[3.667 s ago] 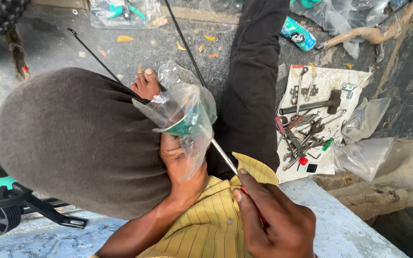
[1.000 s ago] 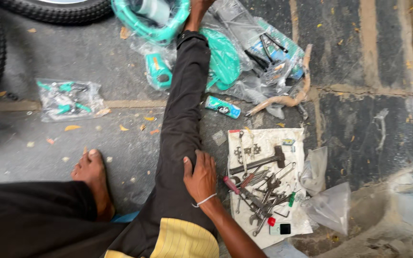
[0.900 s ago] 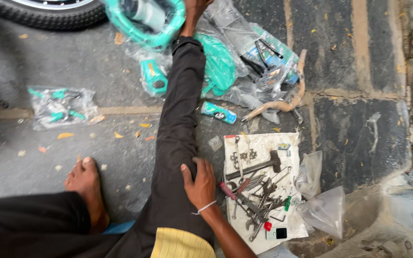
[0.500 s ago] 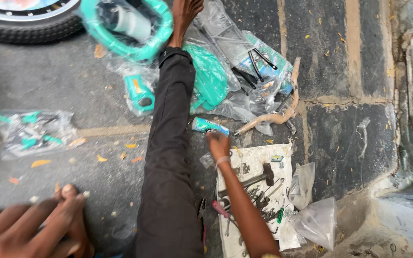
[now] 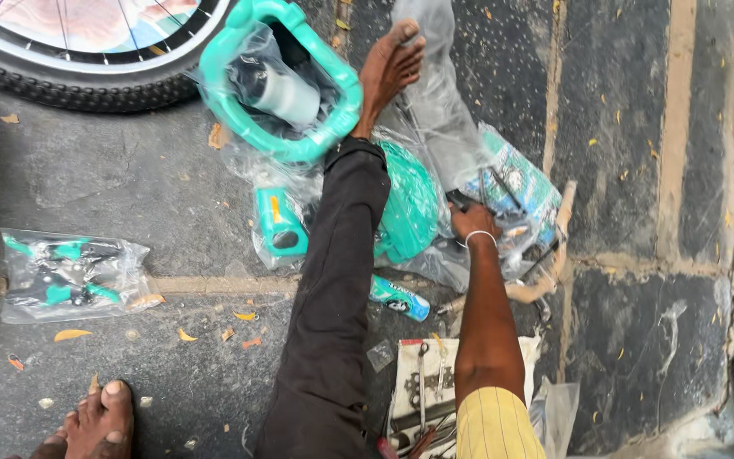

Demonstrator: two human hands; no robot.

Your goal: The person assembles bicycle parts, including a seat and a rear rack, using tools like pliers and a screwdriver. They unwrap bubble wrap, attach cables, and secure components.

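Note:
My right hand [image 5: 472, 223], with a white band on the wrist and a yellow sleeve behind it, reaches forward into a pile of clear plastic bags [image 5: 511, 191] holding teal and black bicycle parts. The fingers curl down onto a dark part [image 5: 459, 201] in the pile, and I cannot see whether they grip it. A round teal part [image 5: 411, 208] lies just left of the hand. My left hand is out of view. My leg in black trousers [image 5: 333, 323] stretches out beside the arm, its bare foot [image 5: 389, 68] by a wrapped teal frame part [image 5: 290, 144].
A bicycle wheel [image 5: 87, 81] lies at the top left. A bag of small teal parts [image 5: 70, 276] sits on the stone floor at the left. A white sheet with several tools [image 5: 422, 387] lies under my arm. A small teal tube [image 5: 399, 297] and another bare foot [image 5: 99, 421] are nearby.
My right hand has left the tool sheet and moved forward into the pile of bags. The view has shifted forward toward the wheel.

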